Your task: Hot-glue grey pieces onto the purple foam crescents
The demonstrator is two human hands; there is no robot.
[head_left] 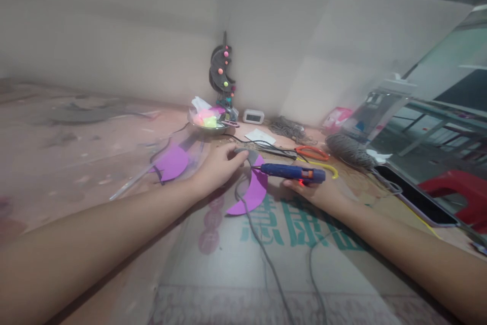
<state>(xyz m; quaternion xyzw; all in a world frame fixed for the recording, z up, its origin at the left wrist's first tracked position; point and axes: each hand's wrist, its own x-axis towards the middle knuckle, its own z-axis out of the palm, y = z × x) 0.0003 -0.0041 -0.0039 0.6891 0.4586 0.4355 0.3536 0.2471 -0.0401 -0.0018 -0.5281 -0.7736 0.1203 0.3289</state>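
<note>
A purple crescent [257, 190] lies on a printed cardboard sheet, its upper end covered in grey. My left hand [218, 165] holds that grey end between thumb and fingers. From the crescent a strand of grey yarn [268, 251] trails down towards me. In my right hand [317, 190] is a blue hot glue gun [287, 172], gripped from below, with a red light glowing. Its nozzle points left and meets the crescent just beneath the grey part; whether glue is coming out cannot be made out.
Left lies another purple piece [173, 163] near a clear stick [131, 181]. Behind are a bowl [207, 130], a grey crescent ornament [219, 69] and a small clock [253, 116]. Orange-handled scissors [312, 152], a yarn skein [350, 151] and a phone [414, 195] sit right.
</note>
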